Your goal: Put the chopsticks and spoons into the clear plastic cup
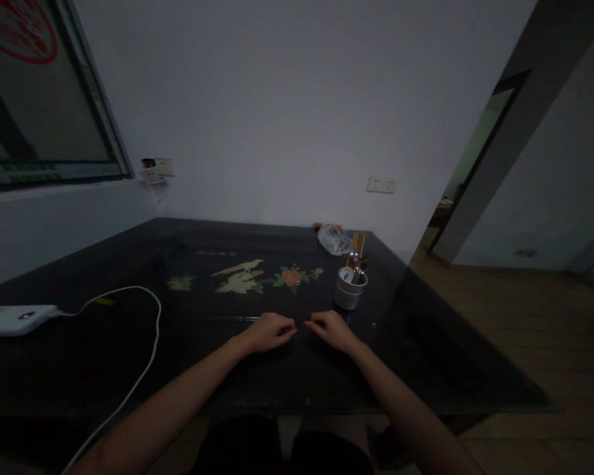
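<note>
My left hand (271, 332) rests on the dark glossy table (188, 369), its fingers curled in and no object showing in it. Facing it across a small gap, my right hand (330, 328) lies on the same surface, also loosely closed with nothing visible inside. The two hands do not touch. Just beyond my right hand stands a light-coloured cup (348, 295) holding spoons (355, 254), chopsticks (360, 243) and a white piece with a blue mark (346, 274).
A crumpled clear plastic bag (334, 240) lies near the wall behind the cup. On the left, a white device (17, 320) trails a white cable (157, 330) across the table and over its front edge. A bird-and-flower picture (242, 277) decorates the tabletop. Wall sockets (381, 185) sit above.
</note>
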`<state>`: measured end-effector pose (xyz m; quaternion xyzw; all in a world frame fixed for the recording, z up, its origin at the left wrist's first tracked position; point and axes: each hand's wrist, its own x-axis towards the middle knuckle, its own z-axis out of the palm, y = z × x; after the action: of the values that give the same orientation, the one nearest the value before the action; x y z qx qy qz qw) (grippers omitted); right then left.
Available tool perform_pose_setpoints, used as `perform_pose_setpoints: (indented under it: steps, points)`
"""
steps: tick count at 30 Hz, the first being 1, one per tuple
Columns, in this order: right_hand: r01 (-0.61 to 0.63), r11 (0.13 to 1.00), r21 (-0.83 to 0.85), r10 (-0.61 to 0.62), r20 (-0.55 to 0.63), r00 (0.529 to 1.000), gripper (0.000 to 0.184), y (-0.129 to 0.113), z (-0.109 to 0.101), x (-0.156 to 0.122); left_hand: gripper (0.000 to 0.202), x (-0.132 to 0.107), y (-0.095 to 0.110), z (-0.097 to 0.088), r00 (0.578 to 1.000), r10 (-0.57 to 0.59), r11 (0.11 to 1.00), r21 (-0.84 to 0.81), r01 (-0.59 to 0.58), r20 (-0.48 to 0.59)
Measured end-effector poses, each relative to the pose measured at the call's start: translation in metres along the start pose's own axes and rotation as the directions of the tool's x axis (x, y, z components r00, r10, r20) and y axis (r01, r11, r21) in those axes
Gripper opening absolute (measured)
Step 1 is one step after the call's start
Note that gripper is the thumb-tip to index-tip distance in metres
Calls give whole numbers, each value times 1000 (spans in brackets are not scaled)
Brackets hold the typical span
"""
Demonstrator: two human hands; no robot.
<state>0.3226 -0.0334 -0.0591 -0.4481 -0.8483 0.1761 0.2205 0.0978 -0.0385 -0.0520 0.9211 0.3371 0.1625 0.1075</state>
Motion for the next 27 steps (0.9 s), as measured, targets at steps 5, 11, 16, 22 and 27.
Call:
perform_pose_setpoints:
  steps: [5,11,16,22,27]
  points:
    - [-9,1000,-4,9,26,1000,37,-1,-1,-1,20,0,2,-2,1000,-11,1000,-6,11,6]
    - [0,999,-53,5,87,996,26,-9,-6,-4,18,0,3,-1,1000,-18,1000,-17,18,5]
    - [52,990,-128,-29,176,984,12,-29,-15,-13,19,0,3,2,999,-38,999,-15,38,10]
    - [1,1000,-10,2,263,965,11,-37,-27,-46,17,-1,3,1,997,-67,997,-36,68,29]
    - [-221,958,181,192,164,968,29,-7,-65,-112,16,-1,4,0,996,-82,995,-59,84,35]
